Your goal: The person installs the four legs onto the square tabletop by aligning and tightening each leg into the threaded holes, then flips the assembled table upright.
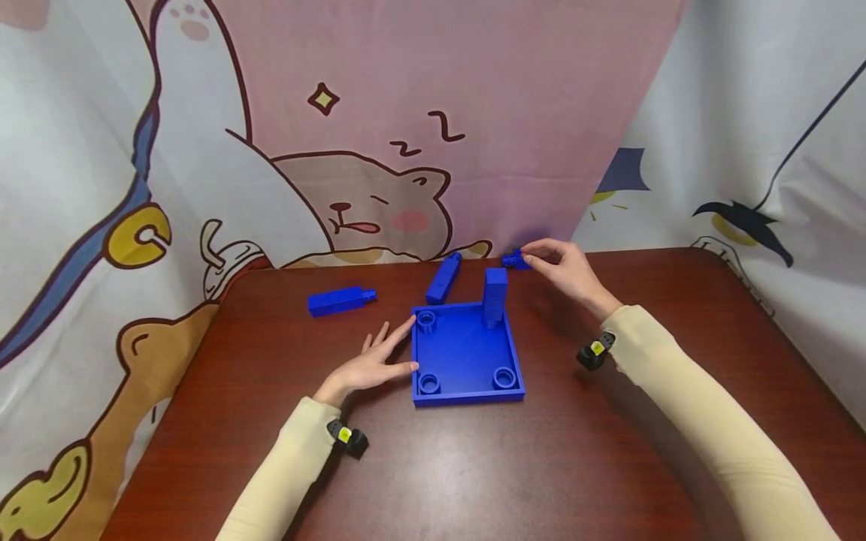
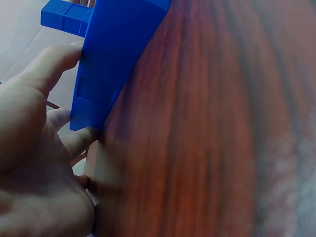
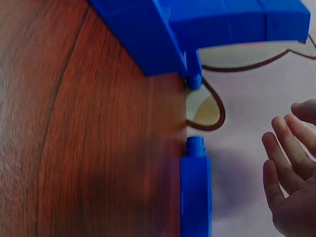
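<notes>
Reddish-brown wood table (image 1: 446, 481), glossy in its near part. Working outward from the near side:

Left hand (image 1: 368, 367): fingers straight and spread, thumb and index against the left wall of the blue tray (image 1: 467, 349). Contact only, no grip.

Tray: lies flat, opening upward. Three ring sockets (image 1: 429, 384) visible with nothing standing in them: near left, near right, far left. At the far right corner, a standing peg (image 1: 495, 294), upright.

Left loose peg (image 1: 338, 300): beyond the left hand, roughly crosswise, stud to the right. Middle loose peg (image 1: 444, 278): just beyond the tray, slanting away, stud at the far end.

Key relation: far-right peg (image 1: 518, 260) lies on the table past the tray's far right corner, directly by the right hand (image 1: 568, 274), which is clearly the nearer one. Long axis left-right, stud pointing left, body running under the fingertips. Right fingers loosely extended; the right wrist view shows a gap between them and the peg, so nothing held.

Farthest: printed curtain (image 1: 528, 90).
</notes>
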### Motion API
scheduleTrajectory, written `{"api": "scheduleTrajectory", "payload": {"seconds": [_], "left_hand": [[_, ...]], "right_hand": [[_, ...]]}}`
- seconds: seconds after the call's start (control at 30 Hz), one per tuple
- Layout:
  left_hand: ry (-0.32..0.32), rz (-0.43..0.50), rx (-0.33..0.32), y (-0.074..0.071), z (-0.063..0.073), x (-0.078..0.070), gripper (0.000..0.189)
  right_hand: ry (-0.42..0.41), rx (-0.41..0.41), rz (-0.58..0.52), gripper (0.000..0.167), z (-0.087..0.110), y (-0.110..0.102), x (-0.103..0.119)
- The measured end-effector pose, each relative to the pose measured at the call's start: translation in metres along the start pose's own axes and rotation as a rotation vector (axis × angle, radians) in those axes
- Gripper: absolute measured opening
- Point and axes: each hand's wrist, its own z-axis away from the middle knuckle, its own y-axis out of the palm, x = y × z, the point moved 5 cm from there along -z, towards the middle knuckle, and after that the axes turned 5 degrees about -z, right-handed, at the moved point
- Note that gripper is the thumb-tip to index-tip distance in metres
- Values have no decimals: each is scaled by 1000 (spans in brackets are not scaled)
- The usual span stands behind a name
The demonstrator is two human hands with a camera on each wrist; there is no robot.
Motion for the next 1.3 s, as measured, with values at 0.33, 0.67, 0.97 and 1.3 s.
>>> {"api": "scheduleTrajectory", "payload": {"seconds": [0.33,0.67,0.97,1.3], "left_hand": [[-4,3,6,-1,0,0,84],[-13,4,11,1,-1,2,84],[-11,-2,9,-1,-1,1,84],[-8,-14,2,1,-1,1,84]], "right_hand": [[61,-67,7,25,-11,-18,-37],[138,-75,10,33,-17,-35,-61],[148,-41,97,36,-16,-35,-77],[150,39,154,48,-11,-29,-85]]}}
